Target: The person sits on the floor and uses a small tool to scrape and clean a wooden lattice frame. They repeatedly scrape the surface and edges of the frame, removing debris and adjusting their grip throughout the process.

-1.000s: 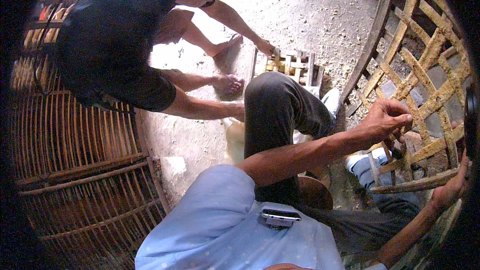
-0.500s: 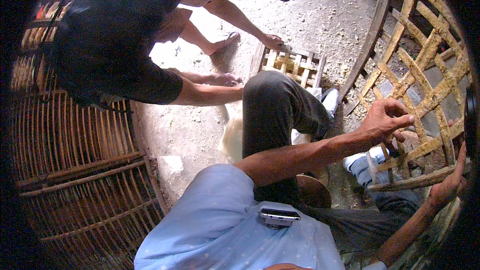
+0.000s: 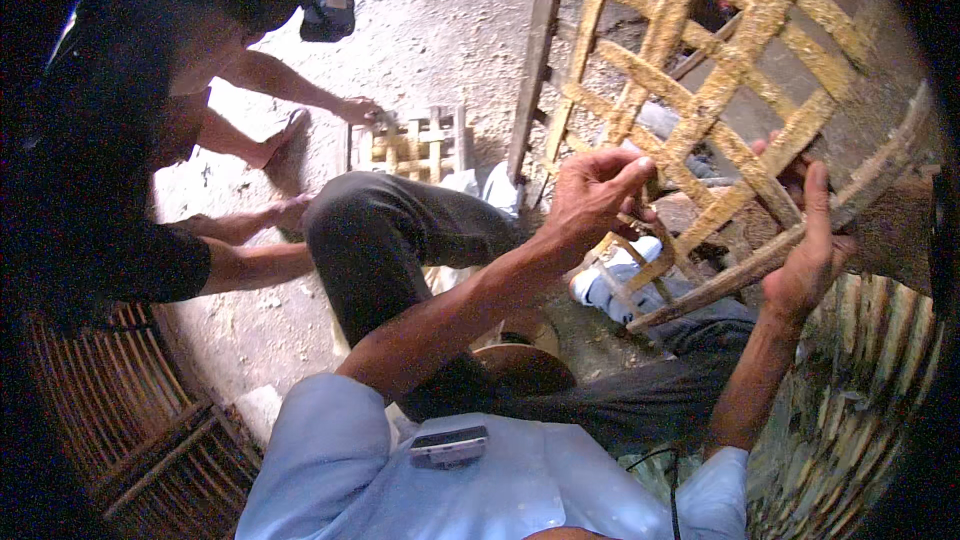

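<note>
A large woven lattice panel of flat, yellowish, bamboo-like strips point(image 3: 735, 60) leans in front of me on the right, its surface rough with crumbly residue. My right hand point(image 3: 805, 255) grips the wooden bar point(image 3: 715, 285) along its near edge, thumb on top and some fingertips behind the weave. My left hand point(image 3: 600, 195) is at the panel's lower left, thumb and forefinger pinched together by a strip. Whatever lies between those fingertips is too small to make out.
At far left a person in dark clothing point(image 3: 90, 170) bends down, one hand on a smaller lattice frame point(image 3: 410, 145) on the littered floor point(image 3: 420, 30). Slatted bamboo work point(image 3: 130, 410) stands lower left, more slats point(image 3: 860, 380) at right. My bent knee point(image 3: 360, 215) rises between.
My view has swung right, so everything sits further left. My left thumb and forefinger have come together against the panel's weave. The right hand keeps its hold on the bar.
</note>
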Demonstrator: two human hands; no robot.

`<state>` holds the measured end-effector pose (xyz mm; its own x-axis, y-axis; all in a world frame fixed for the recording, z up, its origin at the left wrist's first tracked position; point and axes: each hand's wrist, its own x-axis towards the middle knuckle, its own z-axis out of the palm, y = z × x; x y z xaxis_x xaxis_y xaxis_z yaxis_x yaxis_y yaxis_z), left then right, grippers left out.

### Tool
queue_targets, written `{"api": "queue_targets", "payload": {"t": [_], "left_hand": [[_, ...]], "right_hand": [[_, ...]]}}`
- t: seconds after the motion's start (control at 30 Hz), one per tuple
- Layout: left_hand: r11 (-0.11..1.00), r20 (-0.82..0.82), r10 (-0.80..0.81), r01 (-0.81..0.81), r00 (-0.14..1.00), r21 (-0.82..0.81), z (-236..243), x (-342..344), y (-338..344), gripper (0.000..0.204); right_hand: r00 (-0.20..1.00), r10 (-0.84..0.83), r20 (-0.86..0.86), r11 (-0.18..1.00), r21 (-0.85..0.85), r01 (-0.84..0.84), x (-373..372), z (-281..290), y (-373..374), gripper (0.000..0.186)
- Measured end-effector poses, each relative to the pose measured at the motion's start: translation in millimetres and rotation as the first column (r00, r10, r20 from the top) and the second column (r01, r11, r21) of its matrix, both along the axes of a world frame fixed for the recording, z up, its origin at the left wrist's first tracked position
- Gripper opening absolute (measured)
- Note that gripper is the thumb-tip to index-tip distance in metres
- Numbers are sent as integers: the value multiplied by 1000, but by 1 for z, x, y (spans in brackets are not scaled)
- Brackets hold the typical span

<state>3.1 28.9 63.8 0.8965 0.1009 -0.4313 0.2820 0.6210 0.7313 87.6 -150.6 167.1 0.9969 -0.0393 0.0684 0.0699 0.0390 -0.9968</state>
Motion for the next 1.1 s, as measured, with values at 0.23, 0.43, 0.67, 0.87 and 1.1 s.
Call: {"api": "queue_targets", "payload": {"t": [0.23, 0.43, 0.67, 0.87, 1.1], "left_hand": [[927, -51, 368, -362, 929, 99, -7, 10, 35, 31], [965, 36, 260, -260, 965, 15, -2, 4, 42, 42], [964, -15, 240, -240, 971, -114, 1, 14, 28, 36], [951, -6, 264, -261, 965, -167, -20, 18, 28, 32], [970, 50, 150, -137, 987, -203, -19, 6, 30, 34]], "right_hand": [[994, 48, 97, 998, 34, -52, -7, 4, 4, 36], [990, 48, 133, 998, 21, -51, -9, 4, 3, 34], [995, 17, 95, 1000, 12, -19, -5, 1, -1, 35], [976, 129, -174, 971, 221, -89, 0, -12, -24, 43], [997, -56, 47, 989, -134, 62, 11, -43, -37, 45]]}}
